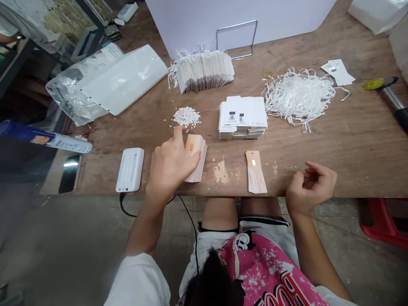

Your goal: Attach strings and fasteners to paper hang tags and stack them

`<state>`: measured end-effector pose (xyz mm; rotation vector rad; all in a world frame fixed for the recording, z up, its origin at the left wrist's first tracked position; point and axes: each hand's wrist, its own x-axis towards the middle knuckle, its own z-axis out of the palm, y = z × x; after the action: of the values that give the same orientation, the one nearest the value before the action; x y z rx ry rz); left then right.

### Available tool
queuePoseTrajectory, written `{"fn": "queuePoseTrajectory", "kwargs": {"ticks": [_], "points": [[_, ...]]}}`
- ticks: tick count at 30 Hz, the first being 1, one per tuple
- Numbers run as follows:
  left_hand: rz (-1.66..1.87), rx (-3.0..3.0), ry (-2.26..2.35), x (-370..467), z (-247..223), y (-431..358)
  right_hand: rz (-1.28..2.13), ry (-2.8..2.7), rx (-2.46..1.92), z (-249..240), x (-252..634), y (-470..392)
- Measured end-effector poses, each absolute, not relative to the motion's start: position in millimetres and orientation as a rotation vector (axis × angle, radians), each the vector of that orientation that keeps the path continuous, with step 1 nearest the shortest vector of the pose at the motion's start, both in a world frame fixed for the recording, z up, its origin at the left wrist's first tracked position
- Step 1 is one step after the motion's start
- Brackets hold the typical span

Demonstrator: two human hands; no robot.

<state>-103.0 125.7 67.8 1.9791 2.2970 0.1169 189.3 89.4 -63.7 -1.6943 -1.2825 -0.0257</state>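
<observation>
My left hand [168, 163] reaches over the table with its index finger stretched out to the near edge of a heap of tiny white pieces [186, 116]. Its thumb lies over a stack of tan paper tags [195, 146], partly covering it; no piece can be made out at the fingertip. My right hand [310, 187] rests at the table's front edge, fingers loosely curled in, and nothing shows in it. Between the hands lies a small fanned bunch of tan tags [255, 172], each with a hole at the top and a pale patch on the uppermost one.
Behind lie stacked white cards [244, 117], a tangle of white strings [299, 95], and a row of strung tags [205, 70] beside a wire bookend [237, 40]. Leftward are a power bank [130, 170], a phone [70, 174], a blue-white tube [47, 138] and plastic bags [124, 78].
</observation>
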Motion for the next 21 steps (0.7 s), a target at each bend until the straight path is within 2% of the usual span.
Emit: {"fn": "queuePoseTrajectory", "kwargs": {"ticks": [14, 18, 21], "points": [[0.273, 1.936, 2.306, -110.1, 77.3, 124.9, 0.034, -1.254, -1.660, -65.7, 191.0, 90.0], [0.444, 1.932, 2.288, -114.9, 78.6, 125.7, 0.235, -1.198, -1.561, -40.2, 183.9, 104.0], [0.629, 1.903, 2.260, -120.1, 77.4, 132.4, 0.578, -1.237, -1.365, 1.6, 156.7, 127.2]]}}
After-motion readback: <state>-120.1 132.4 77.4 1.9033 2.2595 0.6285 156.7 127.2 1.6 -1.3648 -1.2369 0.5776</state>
